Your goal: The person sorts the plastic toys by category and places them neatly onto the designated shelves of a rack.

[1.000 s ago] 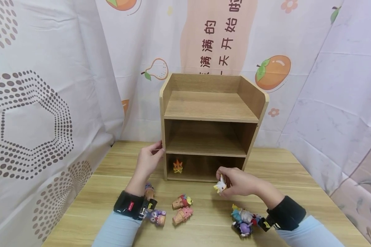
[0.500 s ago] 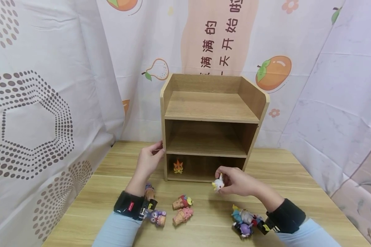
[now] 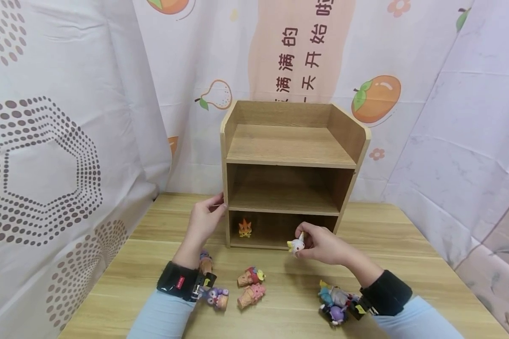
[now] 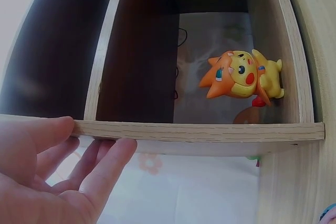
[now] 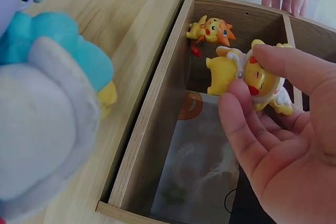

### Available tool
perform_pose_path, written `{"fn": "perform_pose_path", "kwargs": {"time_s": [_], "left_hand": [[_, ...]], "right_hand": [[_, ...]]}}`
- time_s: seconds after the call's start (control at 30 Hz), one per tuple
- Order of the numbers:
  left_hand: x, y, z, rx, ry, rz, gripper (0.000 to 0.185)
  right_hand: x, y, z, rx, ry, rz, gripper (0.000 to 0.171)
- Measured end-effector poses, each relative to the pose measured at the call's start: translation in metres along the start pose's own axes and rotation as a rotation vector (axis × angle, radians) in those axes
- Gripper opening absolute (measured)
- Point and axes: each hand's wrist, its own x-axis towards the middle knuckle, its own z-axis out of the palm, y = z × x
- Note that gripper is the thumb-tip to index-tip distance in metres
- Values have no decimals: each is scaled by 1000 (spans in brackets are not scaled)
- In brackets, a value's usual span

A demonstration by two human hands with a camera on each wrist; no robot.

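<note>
In the head view my right hand (image 3: 322, 242) pinches a yellow toy figurine with a white hood (image 5: 247, 74) between thumb and fingers, before the lowest compartment of the wooden shelf (image 3: 290, 145). The right wrist view shows its yellow body and red cheeks. My left hand (image 3: 205, 219) touches the shelf's left side; in the left wrist view its thumb and fairly straight fingers (image 4: 107, 174) meet the panel's front edge and outer face. An orange-and-yellow figurine (image 4: 239, 74) stands inside the lowest compartment at the left.
Two ice-cream-cone toys (image 3: 251, 295) lie on the table (image 3: 288, 310) in front of the shelf. Purple cone toys (image 3: 217, 298) lie beside my left wrist. Several figurines (image 3: 335, 301) are bunched near my right wrist. A printed curtain (image 3: 186, 56) hangs behind.
My right hand has moved slightly left and up toward the lowest compartment with the white-hooded figurine. My left hand has stayed on the shelf's side.
</note>
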Motion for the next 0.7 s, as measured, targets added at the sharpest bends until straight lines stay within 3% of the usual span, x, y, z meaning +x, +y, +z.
{"fn": "perform_pose_path", "kwargs": {"time_s": [0.3,0.7], "left_hand": [[0,0,0,10,1,10,39],[2,-2,0,-2,-3,17,39]], "right_hand": [[12,4,6,21,13,37,37],[32,6,13,20,14,157,39]]}}
